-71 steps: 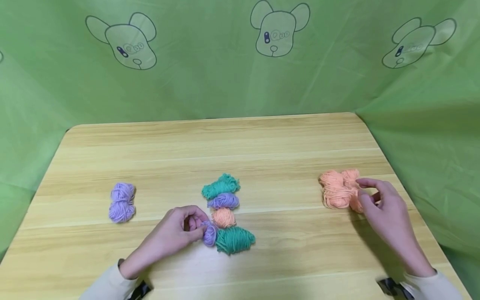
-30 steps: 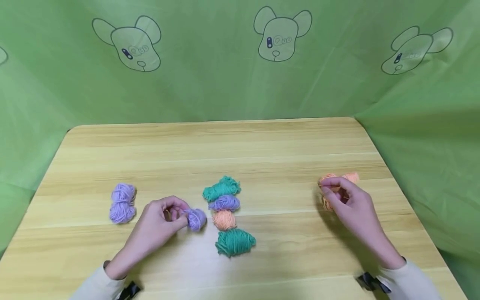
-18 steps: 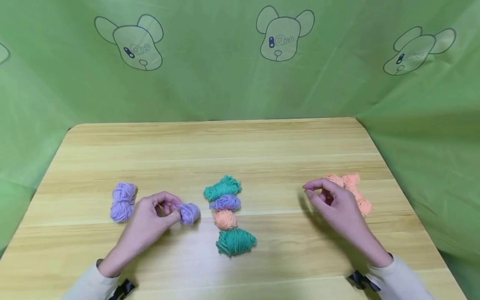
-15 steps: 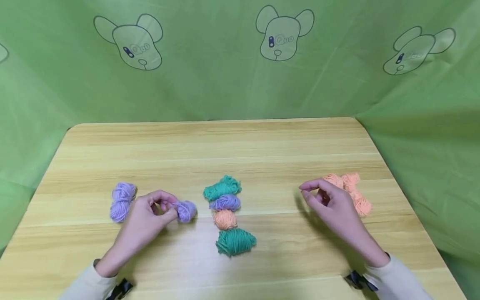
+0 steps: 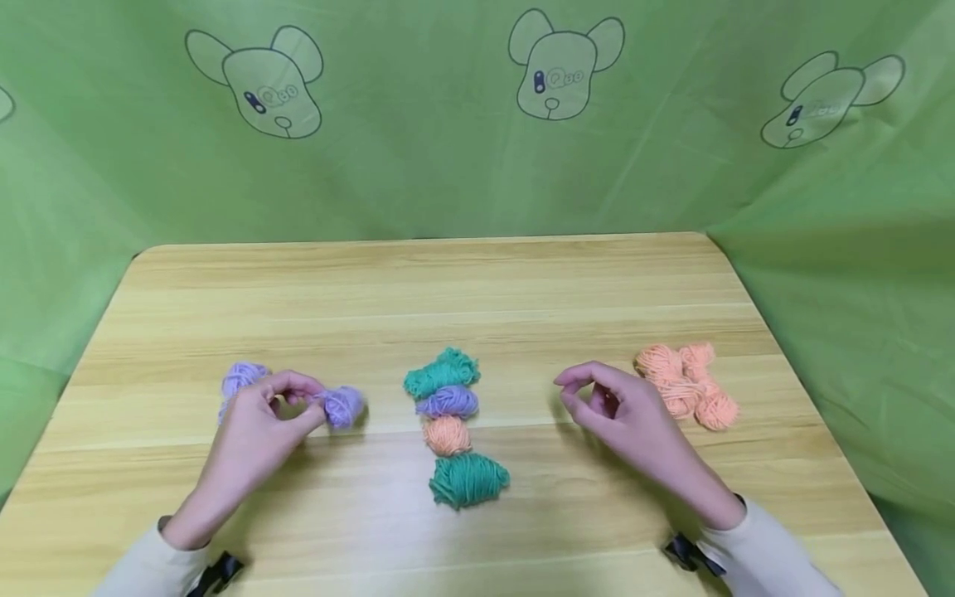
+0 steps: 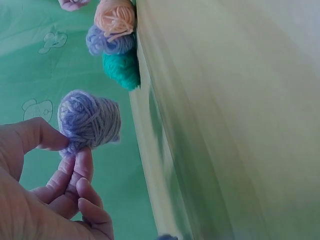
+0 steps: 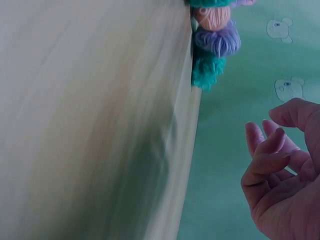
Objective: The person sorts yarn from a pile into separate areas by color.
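Observation:
My left hand [image 5: 257, 427] pinches one end of a small purple yarn ball [image 5: 343, 407] between thumb and fingertips. The left wrist view shows that purple yarn ball [image 6: 90, 120] lifted above the table. My right hand [image 5: 622, 414] hovers over the table with loosely bent fingers and holds nothing; in the right wrist view, thumb and fingers [image 7: 272, 162] stand apart. Between the hands lies a column of yarn: a green skein [image 5: 442, 373] at the far end, a purple one [image 5: 448, 402], a peach ball [image 5: 448, 436] and a larger green skein [image 5: 468, 481] nearest me.
Behind my left hand, partly hidden by it, lies more purple yarn [image 5: 242, 379]. A group of peach yarn balls [image 5: 682, 385] sits at the right. The wooden table [image 5: 418, 290] ends at a green curtain [image 5: 418, 166] printed with animal heads.
My left hand has carried the purple yarn ball leftward, away from the column's near green skein. My right hand has moved left from the peach yarn towards the column, holding nothing.

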